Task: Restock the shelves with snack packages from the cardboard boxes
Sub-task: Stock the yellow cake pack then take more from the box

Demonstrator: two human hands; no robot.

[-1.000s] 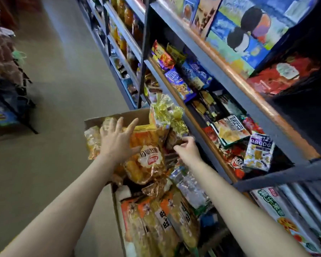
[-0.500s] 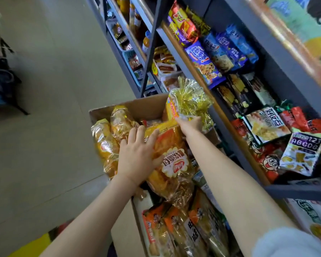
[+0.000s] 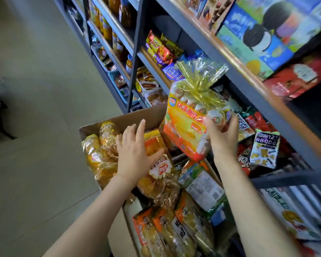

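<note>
Grey shop shelving [image 3: 235, 75] runs along the right of a pale tiled aisle, and a cardboard box [image 3: 137, 117] sits open on the floor against it. Over the box, the right hand [image 3: 223, 138] has its fingers curled round the lower right corner of a yellow-and-orange snack bag [image 3: 188, 127], whose clear top is gathered into a gold ribbon tie. That bag is up above the box rim, tilted, level with the lower shelf and just in front of it. The left hand [image 3: 132, 154] lies flat, fingers straight and spread, pressing on the orange bread packages [image 3: 157, 164] that fill the far end of the box. Nearer me in the box lie orange-topped packs [image 3: 167, 230] side by side and a green-edged pack [image 3: 202, 188]. Beside the raised bag, the shelf holds a purple ABCD packet [image 3: 265, 151] and red packets [image 3: 258, 121]; blue biscuit boxes [image 3: 252, 34] stand on the shelf above.
</note>
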